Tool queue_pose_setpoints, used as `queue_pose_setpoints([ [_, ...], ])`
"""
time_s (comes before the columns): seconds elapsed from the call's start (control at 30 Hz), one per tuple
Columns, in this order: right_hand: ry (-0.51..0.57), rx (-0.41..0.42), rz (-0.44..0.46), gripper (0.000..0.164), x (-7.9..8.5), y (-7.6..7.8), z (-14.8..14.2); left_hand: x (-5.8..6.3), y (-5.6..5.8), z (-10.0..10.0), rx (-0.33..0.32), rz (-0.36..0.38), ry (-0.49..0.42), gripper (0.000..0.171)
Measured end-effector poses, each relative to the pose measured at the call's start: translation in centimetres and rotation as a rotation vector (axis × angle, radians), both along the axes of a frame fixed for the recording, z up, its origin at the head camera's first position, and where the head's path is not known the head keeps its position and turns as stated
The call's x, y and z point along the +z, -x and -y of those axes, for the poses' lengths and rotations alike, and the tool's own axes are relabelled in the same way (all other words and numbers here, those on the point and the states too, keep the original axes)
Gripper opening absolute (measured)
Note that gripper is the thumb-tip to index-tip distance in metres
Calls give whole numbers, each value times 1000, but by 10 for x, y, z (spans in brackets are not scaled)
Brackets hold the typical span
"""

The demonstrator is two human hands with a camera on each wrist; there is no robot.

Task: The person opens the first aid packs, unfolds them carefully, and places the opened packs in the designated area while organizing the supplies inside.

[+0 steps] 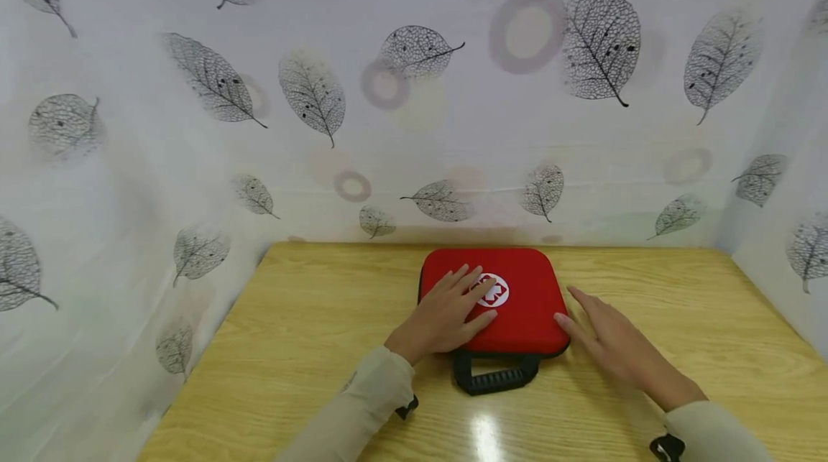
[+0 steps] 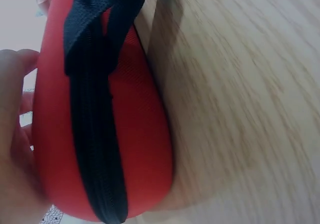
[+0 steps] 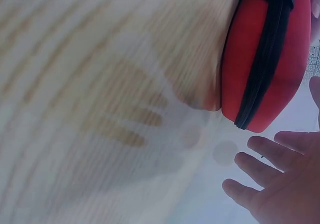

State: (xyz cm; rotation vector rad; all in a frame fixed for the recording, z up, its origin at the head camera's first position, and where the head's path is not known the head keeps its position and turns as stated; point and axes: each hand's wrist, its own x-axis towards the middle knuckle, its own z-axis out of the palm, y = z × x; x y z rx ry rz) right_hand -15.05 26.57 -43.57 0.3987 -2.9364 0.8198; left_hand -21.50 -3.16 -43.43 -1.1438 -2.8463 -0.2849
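A red zippered first-aid case (image 1: 517,325) lies flat on the wooden table, a white round emblem on its lid and its black handle (image 1: 497,379) toward the person. My left hand (image 1: 446,311) rests on the left part of the lid with fingers spread, partly covering the emblem. Beside the case's right edge is my right hand (image 1: 614,343), fingers straight, thumb tip right at the front right corner. The left wrist view shows the black zipper (image 2: 95,134) running closed along the case's side. In the right wrist view the right fingers (image 3: 260,169) are extended and hold nothing.
The wooden table (image 1: 323,318) reaches back to a pale curtain (image 1: 453,124) printed with dark leaves, which also hangs at both sides. Black straps (image 1: 668,447) show at both sleeve cuffs.
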Motion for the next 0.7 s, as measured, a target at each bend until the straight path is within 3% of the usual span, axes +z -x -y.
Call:
queue_pose_setpoints([
  [0.2, 28, 14, 15, 73, -1, 9, -8, -4, -2, -4, 18, 15, 71, 58],
  [0.7, 67, 41, -12, 62, -3, 25, -14, -8, -10, -5, 54, -10, 80, 57],
])
